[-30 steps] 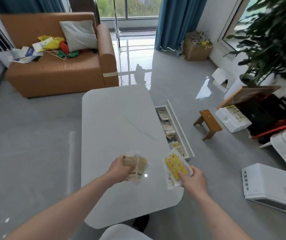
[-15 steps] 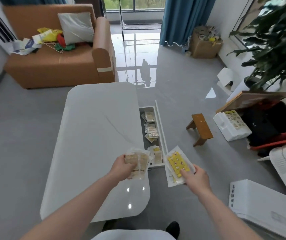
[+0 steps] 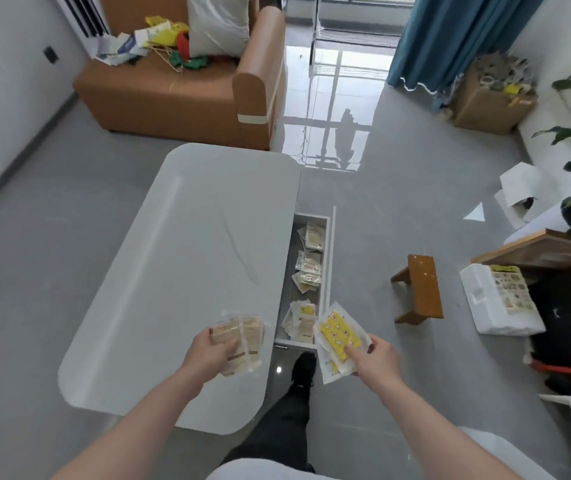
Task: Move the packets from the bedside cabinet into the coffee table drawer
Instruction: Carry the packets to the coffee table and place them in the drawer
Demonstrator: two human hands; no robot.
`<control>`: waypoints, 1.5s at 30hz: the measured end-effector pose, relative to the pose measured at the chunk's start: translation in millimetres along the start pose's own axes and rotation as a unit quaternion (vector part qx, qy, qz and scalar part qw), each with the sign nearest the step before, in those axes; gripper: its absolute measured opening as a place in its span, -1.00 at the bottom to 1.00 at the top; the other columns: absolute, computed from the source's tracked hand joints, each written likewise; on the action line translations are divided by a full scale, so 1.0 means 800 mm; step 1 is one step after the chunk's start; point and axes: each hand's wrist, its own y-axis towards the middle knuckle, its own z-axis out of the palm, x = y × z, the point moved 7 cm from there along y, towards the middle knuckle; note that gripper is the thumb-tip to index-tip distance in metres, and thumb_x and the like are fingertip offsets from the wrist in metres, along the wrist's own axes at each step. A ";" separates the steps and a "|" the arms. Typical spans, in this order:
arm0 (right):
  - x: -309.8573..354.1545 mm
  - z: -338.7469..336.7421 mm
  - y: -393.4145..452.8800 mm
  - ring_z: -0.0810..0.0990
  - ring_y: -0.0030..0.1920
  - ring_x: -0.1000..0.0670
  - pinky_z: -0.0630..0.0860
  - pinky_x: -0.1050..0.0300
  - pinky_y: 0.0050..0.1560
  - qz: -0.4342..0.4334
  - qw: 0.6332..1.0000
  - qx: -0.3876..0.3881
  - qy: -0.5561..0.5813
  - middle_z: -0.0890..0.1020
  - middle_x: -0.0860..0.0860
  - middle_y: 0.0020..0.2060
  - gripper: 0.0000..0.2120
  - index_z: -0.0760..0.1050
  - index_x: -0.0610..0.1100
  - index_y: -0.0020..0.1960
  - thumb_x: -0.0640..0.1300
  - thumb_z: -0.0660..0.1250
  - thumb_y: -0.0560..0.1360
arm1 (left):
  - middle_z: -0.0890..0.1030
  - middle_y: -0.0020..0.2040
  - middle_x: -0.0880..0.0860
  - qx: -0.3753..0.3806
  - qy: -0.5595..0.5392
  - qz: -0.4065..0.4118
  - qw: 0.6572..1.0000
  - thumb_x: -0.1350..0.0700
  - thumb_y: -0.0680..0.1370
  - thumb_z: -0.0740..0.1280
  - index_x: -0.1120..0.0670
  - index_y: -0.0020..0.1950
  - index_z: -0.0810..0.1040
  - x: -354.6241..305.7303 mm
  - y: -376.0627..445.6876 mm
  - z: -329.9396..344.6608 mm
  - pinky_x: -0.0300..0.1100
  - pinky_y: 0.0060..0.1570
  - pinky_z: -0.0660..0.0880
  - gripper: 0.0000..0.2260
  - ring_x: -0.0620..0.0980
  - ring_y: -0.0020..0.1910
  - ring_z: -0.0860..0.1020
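Note:
My left hand grips a stack of beige packets above the near right corner of the white coffee table. My right hand holds a yellow packet in clear wrap over the near end of the open drawer. That drawer juts from the table's right side and has several packets lying in it. The bedside cabinet is out of view.
A small wooden stool stands on the grey floor right of the drawer. A white foam box and dark bags sit further right. An orange sofa is beyond the table. My leg and dark shoe are just below the drawer.
I have stepped closer and to the right, so the drawer now lies straight ahead. Both hands with their packets have come nearer the drawer's near end.

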 end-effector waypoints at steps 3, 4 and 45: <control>0.019 -0.007 0.038 0.76 -0.14 0.01 0.74 -0.02 -0.19 0.003 1.000 0.010 0.000 0.75 0.05 -0.14 -0.95 0.65 0.01 -0.01 -0.12 0.49 0.56 | 0.72 0.01 0.00 -0.012 -0.025 -0.023 0.999 0.18 0.57 0.48 0.00 0.12 0.61 -0.013 0.039 0.014 -0.14 -0.24 0.60 -0.83 0.02 -0.03 0.70; 0.025 -0.011 0.053 0.76 -0.14 0.00 0.75 -0.05 -0.17 0.006 1.000 0.012 -0.001 0.75 0.05 -0.14 -0.96 0.65 0.01 -0.01 -0.12 0.48 0.56 | 0.72 0.02 0.01 -0.012 -0.028 -0.032 0.999 0.18 0.57 0.48 0.02 0.15 0.61 -0.019 0.055 0.023 -0.12 -0.24 0.61 -0.82 0.03 -0.02 0.70; -0.138 0.038 0.573 0.78 -0.14 0.03 0.72 -0.14 0.03 0.107 0.989 0.095 -0.040 0.78 0.12 -0.15 -0.90 0.69 -0.02 0.07 -0.08 0.49 0.56 | 0.68 0.10 -0.11 0.077 0.139 -0.107 0.982 0.10 0.58 0.44 -0.07 0.23 0.55 0.086 0.495 0.392 -0.20 0.01 0.54 -0.75 -0.17 0.02 0.63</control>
